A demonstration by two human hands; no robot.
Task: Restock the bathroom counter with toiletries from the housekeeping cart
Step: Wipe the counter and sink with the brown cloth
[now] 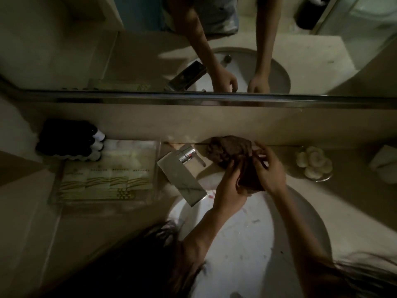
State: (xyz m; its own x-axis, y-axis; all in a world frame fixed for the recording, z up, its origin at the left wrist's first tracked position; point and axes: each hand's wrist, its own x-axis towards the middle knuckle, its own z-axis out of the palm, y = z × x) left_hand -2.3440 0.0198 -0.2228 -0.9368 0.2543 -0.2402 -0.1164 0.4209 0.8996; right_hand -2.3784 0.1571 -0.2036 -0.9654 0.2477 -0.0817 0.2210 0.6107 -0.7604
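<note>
A dark brown cloth [231, 150] lies bunched on the counter behind the sink, right of the chrome faucet [181, 172]. My left hand [228, 191] grips its lower edge over the basin rim. My right hand [269, 168] pinches the cloth's right side with fingers curled. On the left, a clear tray [103, 173] holds packaged toiletries with wavy gold print. Several dark bottles with white caps [71, 140] lie stacked at the tray's far left corner.
A white sink basin [247, 233] lies below my hands. A small glass dish of round white soaps [313, 163] sits at the right, with a white folded item [384, 162] beyond it. A mirror with a metal ledge [193, 98] runs along the back wall.
</note>
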